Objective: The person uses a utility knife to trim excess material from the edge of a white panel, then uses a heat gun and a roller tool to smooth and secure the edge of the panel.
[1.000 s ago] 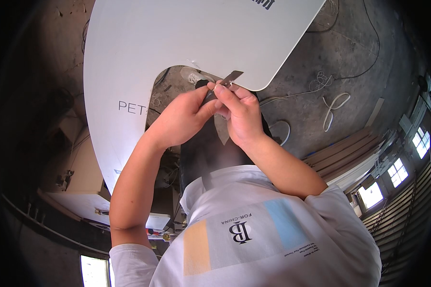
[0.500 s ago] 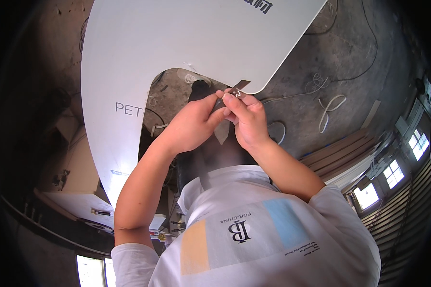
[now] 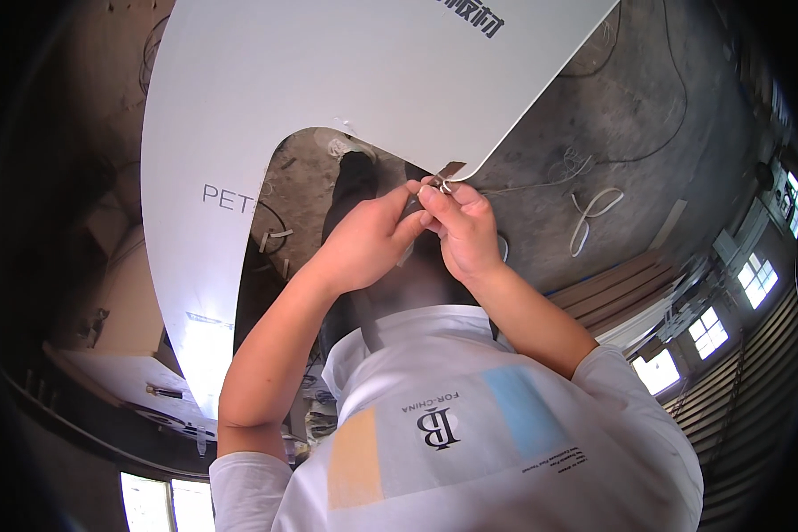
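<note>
A large white panel (image 3: 328, 71) with a curved cutout lies in front of me. At its near right rounded corner a flat metal blade (image 3: 453, 168) rests on or just at the edge; contact is hard to make out. My right hand (image 3: 466, 235) is closed in a pinch on the blade, with a thin curl of white shaving (image 3: 446, 185) beside its fingertips. My left hand (image 3: 368, 246) is closed against the tool's near end, thumb and fingers meeting the right hand's fingers. The tool's handle is mostly hidden by both hands.
Loose white strips (image 3: 592, 217) and dark cables (image 3: 683, 97) lie on the concrete floor to the right. Stacked brown boards (image 3: 607, 279) are at the lower right. A pale cabinet-like box (image 3: 133, 310) stands left, beneath the panel. My shoe (image 3: 350, 149) shows through the cutout.
My hands have come slightly down and toward me along the panel's corner, with the blade still between them. The view has shifted a little, moving the floor items left.
</note>
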Demonstrator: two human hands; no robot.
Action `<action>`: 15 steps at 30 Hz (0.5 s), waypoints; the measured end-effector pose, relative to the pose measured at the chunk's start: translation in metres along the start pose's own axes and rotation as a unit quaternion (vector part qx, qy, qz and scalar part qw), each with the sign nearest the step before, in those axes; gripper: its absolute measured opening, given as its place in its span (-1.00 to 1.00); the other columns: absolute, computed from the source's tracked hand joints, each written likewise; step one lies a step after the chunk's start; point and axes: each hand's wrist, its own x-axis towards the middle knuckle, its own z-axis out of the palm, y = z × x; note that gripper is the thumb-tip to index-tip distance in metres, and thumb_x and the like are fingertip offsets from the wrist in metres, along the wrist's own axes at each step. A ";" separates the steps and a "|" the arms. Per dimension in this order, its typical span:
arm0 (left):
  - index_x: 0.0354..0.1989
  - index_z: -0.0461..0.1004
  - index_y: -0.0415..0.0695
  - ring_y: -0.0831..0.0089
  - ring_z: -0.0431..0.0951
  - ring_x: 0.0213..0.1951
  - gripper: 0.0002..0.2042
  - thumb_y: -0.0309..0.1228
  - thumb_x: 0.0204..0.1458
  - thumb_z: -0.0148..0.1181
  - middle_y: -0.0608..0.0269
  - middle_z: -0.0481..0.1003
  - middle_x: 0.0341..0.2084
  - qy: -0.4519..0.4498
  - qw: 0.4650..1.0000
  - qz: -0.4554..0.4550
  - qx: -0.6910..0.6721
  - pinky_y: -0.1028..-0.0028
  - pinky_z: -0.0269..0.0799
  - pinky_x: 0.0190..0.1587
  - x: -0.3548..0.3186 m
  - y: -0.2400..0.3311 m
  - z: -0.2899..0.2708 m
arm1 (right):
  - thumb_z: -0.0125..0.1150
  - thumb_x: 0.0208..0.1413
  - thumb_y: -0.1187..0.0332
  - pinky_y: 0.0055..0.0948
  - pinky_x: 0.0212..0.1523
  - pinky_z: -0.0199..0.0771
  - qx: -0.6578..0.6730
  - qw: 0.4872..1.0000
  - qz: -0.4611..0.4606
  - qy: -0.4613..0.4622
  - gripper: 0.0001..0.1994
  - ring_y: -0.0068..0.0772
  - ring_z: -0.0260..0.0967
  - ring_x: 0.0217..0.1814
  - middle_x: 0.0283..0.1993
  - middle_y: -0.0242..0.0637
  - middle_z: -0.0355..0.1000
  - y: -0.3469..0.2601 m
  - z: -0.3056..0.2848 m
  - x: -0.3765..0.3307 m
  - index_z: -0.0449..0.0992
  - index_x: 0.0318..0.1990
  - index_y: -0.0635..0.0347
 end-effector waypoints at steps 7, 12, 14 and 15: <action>0.20 0.42 -0.27 0.46 0.37 -0.45 -0.63 -0.25 0.39 0.11 0.19 0.43 -0.52 0.044 0.998 0.030 -0.036 0.41 0.37 -0.32 0.004 -0.016 0.026 | 0.34 0.28 0.40 -0.37 0.04 0.64 -0.050 0.998 0.022 -0.020 -0.77 -0.30 0.57 0.17 -0.34 -0.33 0.58 -0.009 -0.017 0.003 0.57 0.01 0.32; 0.24 0.39 -0.29 0.42 0.40 -0.44 -0.60 -0.26 0.38 0.10 0.16 0.45 -0.51 0.075 0.994 0.046 -0.064 0.40 0.40 -0.29 0.005 -0.016 0.038 | 0.34 0.28 0.41 -0.37 0.04 0.64 -0.079 0.995 0.028 -0.050 -0.79 -0.31 0.56 0.17 -0.32 -0.33 0.58 -0.019 -0.025 0.007 0.58 -0.01 0.32; 0.27 0.38 -0.29 0.41 0.42 -0.43 -0.59 -0.27 0.38 0.10 0.15 0.46 -0.50 0.088 0.993 0.043 -0.066 0.40 0.41 -0.27 0.006 -0.016 0.045 | 0.33 0.28 0.41 -0.37 0.04 0.64 -0.087 0.994 0.029 -0.065 -0.79 -0.31 0.57 0.17 -0.32 -0.33 0.58 -0.025 -0.028 0.007 0.59 -0.02 0.31; 0.27 0.38 -0.29 0.41 0.42 -0.43 -0.59 -0.27 0.38 0.10 0.15 0.46 -0.50 0.094 0.992 0.045 -0.071 0.40 0.41 -0.27 0.007 -0.016 0.049 | 0.33 0.28 0.41 -0.38 0.02 0.64 -0.096 0.993 0.042 -0.060 -0.80 -0.32 0.57 0.16 -0.32 -0.33 0.58 -0.028 -0.029 0.007 0.59 -0.03 0.31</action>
